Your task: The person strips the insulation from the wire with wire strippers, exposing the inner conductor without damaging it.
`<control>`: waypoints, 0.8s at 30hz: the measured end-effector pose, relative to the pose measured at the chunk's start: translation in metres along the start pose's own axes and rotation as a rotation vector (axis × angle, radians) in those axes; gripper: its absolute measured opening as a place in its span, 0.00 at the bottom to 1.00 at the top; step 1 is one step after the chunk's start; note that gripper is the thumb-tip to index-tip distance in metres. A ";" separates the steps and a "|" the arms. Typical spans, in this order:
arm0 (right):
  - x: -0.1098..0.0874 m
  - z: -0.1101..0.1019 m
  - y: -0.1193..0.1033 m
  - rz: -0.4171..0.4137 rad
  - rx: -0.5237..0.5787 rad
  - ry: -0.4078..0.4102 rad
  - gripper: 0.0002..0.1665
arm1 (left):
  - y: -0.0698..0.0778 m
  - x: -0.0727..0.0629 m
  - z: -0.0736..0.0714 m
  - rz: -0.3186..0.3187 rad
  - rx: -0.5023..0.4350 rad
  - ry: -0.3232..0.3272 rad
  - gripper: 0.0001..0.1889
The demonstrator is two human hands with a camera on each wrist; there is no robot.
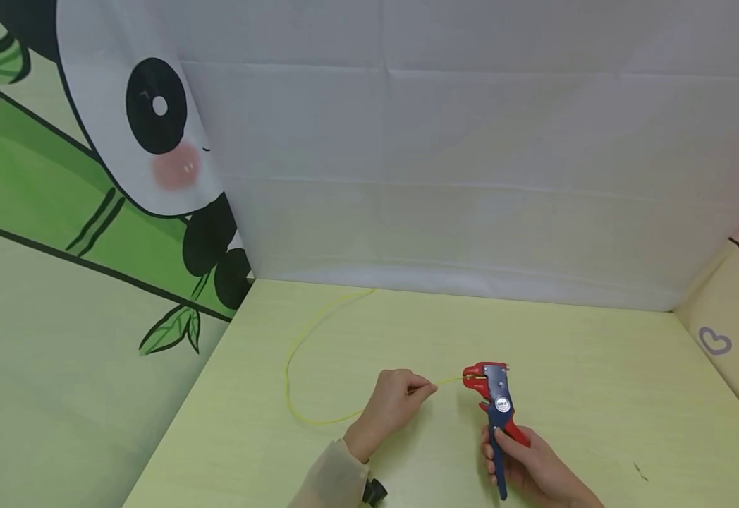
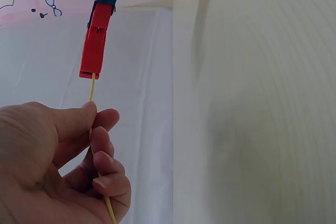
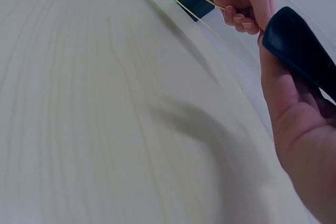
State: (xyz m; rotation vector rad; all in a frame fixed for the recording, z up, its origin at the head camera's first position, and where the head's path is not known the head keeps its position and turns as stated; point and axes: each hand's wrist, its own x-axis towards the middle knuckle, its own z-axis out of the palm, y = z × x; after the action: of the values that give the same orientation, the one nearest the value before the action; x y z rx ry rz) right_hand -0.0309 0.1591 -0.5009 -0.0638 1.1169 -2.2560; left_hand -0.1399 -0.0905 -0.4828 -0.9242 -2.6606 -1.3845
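My left hand (image 1: 395,402) pinches a thin yellow wire (image 1: 450,380) between thumb and forefinger, a short way from its end. That end runs into the red nose of a wire stripper (image 1: 498,395) with blue and red handles. Around those handles my right hand (image 1: 531,462) is wrapped, keeping the tool upright above the table. In the left wrist view the wire (image 2: 92,90) enters the front of the red head (image 2: 94,45). Only the dark handle end (image 3: 294,38) of the stripper shows in the right wrist view.
The rest of the wire loops left and back across the pale wooden table (image 1: 572,367) to its rear edge. A small scrap (image 1: 641,471) lies at the right. White sheeting (image 1: 471,176) hangs behind, and a panda-print cover (image 1: 154,141) stands on the left.
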 end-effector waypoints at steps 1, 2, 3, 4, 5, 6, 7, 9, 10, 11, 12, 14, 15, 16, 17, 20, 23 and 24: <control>0.000 0.002 0.002 -0.008 0.001 -0.003 0.17 | -0.001 -0.001 -0.001 0.009 0.002 0.002 0.07; 0.000 0.004 0.005 -0.013 0.001 -0.004 0.17 | -0.002 -0.003 -0.001 0.017 0.006 0.004 0.07; 0.000 0.006 0.007 -0.016 0.000 -0.002 0.17 | -0.002 -0.004 -0.002 0.023 0.011 0.004 0.07; 0.000 0.009 0.009 -0.016 -0.002 0.003 0.17 | -0.003 -0.006 -0.003 0.028 0.012 0.005 0.07; -0.001 0.011 0.011 -0.015 -0.002 0.011 0.16 | -0.003 -0.007 -0.004 0.030 0.012 0.005 0.07; -0.001 0.013 0.013 -0.014 -0.010 0.022 0.16 | -0.003 -0.009 -0.005 0.030 0.012 0.005 0.07; -0.001 0.016 0.015 -0.011 -0.021 0.038 0.16 | -0.003 -0.010 -0.006 0.030 0.011 0.004 0.07; -0.002 0.020 0.018 -0.008 -0.051 0.071 0.15 | -0.003 -0.014 -0.009 0.023 0.007 0.000 0.06; -0.001 0.019 0.018 -0.004 -0.071 0.082 0.15 | -0.004 -0.013 -0.008 0.018 0.005 0.003 0.06; -0.001 0.019 0.018 -0.004 -0.092 0.091 0.14 | -0.004 -0.012 -0.008 0.014 0.006 0.004 0.06; 0.000 0.018 0.018 -0.005 -0.116 0.100 0.14 | -0.003 -0.012 -0.007 0.011 0.003 0.004 0.06; 0.001 0.016 0.018 -0.005 -0.153 0.110 0.15 | -0.004 -0.011 -0.007 0.008 0.001 0.004 0.06; 0.001 0.015 0.018 -0.005 -0.167 0.110 0.15 | -0.004 -0.010 -0.007 0.009 -0.001 0.005 0.06; 0.002 0.015 0.017 -0.003 -0.181 0.112 0.15 | -0.004 -0.010 -0.006 0.011 -0.003 0.007 0.06; 0.002 0.013 0.016 -0.005 -0.192 0.110 0.15 | -0.004 -0.009 -0.006 0.014 -0.005 0.009 0.06; 0.002 0.010 0.014 -0.004 -0.205 0.104 0.15 | -0.004 -0.008 -0.005 0.023 -0.009 0.019 0.06; 0.003 0.007 0.012 -0.005 -0.217 0.092 0.14 | -0.005 -0.006 -0.004 0.028 -0.014 0.030 0.07; 0.003 0.007 0.012 -0.004 -0.219 0.088 0.14 | -0.004 -0.005 -0.003 0.026 -0.017 0.032 0.07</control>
State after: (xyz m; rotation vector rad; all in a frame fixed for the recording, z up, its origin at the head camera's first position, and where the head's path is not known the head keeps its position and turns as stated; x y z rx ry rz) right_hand -0.0254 0.1475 -0.5058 -0.0555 1.4085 -2.1499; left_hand -0.1384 -0.0977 -0.4855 -0.9265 -2.6081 -1.4064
